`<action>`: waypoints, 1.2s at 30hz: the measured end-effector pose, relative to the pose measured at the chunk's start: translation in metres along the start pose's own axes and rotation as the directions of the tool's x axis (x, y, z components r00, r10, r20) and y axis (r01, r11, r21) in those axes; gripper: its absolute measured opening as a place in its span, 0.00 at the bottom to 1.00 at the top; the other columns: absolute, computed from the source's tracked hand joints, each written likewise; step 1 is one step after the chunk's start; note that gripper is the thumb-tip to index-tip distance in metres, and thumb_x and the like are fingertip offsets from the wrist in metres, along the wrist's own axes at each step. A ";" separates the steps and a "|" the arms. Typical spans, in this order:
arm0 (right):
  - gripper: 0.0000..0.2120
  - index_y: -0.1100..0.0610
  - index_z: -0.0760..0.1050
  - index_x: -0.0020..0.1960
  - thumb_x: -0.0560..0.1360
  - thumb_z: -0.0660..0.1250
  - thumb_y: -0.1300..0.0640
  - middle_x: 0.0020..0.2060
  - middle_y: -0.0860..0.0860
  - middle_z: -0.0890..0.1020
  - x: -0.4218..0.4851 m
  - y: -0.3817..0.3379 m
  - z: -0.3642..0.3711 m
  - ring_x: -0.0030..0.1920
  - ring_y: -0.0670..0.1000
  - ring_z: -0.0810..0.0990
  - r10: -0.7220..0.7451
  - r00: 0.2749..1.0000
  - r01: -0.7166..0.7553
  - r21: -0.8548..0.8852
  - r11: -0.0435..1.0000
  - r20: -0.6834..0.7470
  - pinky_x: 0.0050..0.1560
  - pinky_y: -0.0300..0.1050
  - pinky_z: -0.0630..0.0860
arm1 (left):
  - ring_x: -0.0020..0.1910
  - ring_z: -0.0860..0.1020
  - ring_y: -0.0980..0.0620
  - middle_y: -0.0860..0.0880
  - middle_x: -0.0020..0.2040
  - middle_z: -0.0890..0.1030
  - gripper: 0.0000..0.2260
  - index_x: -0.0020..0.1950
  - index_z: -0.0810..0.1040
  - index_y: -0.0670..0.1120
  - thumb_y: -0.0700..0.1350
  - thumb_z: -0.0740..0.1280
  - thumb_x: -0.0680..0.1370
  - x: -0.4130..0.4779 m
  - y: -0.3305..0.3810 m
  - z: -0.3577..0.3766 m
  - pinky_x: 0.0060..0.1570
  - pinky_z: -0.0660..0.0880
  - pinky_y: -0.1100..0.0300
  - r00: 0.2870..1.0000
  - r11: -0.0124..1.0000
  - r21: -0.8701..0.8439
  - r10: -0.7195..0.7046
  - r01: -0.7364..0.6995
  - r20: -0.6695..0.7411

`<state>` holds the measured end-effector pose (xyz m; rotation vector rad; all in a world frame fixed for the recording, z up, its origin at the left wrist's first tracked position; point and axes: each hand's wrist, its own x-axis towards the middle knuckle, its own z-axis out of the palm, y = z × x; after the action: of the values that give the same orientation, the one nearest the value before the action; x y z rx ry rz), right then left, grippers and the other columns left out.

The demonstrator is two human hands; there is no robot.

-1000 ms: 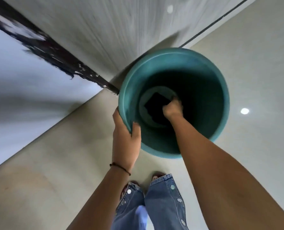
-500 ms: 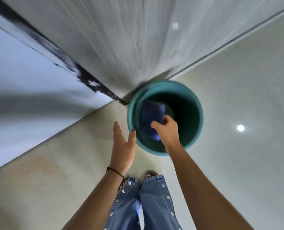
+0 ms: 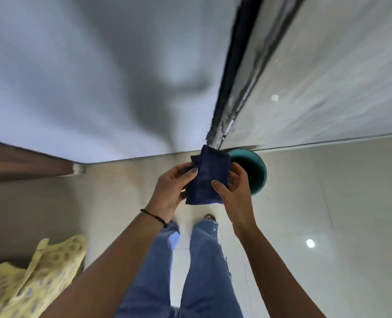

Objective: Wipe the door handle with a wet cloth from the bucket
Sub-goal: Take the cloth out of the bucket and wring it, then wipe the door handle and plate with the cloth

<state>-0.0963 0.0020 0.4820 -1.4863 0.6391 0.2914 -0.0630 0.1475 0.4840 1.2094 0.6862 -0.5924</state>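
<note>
Since half a second ago you have lifted the cloth (image 3: 206, 177) out of the bucket (image 3: 254, 171) and straightened up, so the bucket now sits small on the floor (image 3: 328, 203) right of centre, partly hidden behind the cloth and your right hand (image 3: 232, 191). Your left hand (image 3: 172, 187), no longer by the rim, has closed on the cloth's left edge, thumb over its face; the right hand pinches the right edge, thumb in front and fingers behind. The dark blue cloth hangs folded between them at the centre of the frame, above your jeans (image 3: 190, 271). A dark door frame edge (image 3: 238, 72) runs from the top of the frame down to the bucket, blurred. A brown panel (image 3: 25, 161) stands at middle left, yellow patterned fabric (image 3: 30, 281) at lower left. No door handle shows.
</note>
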 end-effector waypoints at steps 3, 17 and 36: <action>0.30 0.52 0.63 0.72 0.74 0.68 0.64 0.66 0.48 0.74 -0.039 -0.020 0.052 0.63 0.47 0.76 -0.080 0.982 0.095 -0.083 0.992 0.168 0.57 0.41 0.78 | 0.47 0.81 0.47 0.43 0.54 0.83 0.14 0.61 0.79 0.42 0.38 0.68 0.75 -0.051 0.023 -0.059 0.45 0.81 0.55 0.999 0.994 -0.095 0.047 -0.046 0.010; 0.34 0.41 0.60 0.72 0.74 0.68 0.64 0.66 0.40 0.74 -0.173 -0.066 0.379 0.64 0.44 0.76 -0.403 0.637 0.528 0.009 0.849 0.657 0.62 0.44 0.76 | 0.49 0.83 0.55 0.51 0.51 0.84 0.10 0.53 0.78 0.52 0.39 0.68 0.76 -0.186 0.140 -0.346 0.44 0.79 0.64 0.782 0.813 0.136 0.582 -0.566 -0.222; 0.20 0.52 0.65 0.73 0.81 0.58 0.59 0.66 0.58 0.75 -0.120 -0.133 0.556 0.63 0.59 0.77 -0.194 0.911 -0.057 0.578 0.814 0.364 0.65 0.66 0.70 | 0.77 0.54 0.51 0.56 0.78 0.52 0.26 0.76 0.57 0.55 0.57 0.58 0.78 -0.164 0.299 -0.554 0.72 0.60 0.40 -0.003 0.338 0.725 0.905 -0.601 -0.424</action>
<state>0.0005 0.5566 0.6376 -0.8145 0.2862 0.3042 -0.0398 0.7670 0.6829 1.9894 0.4799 1.0252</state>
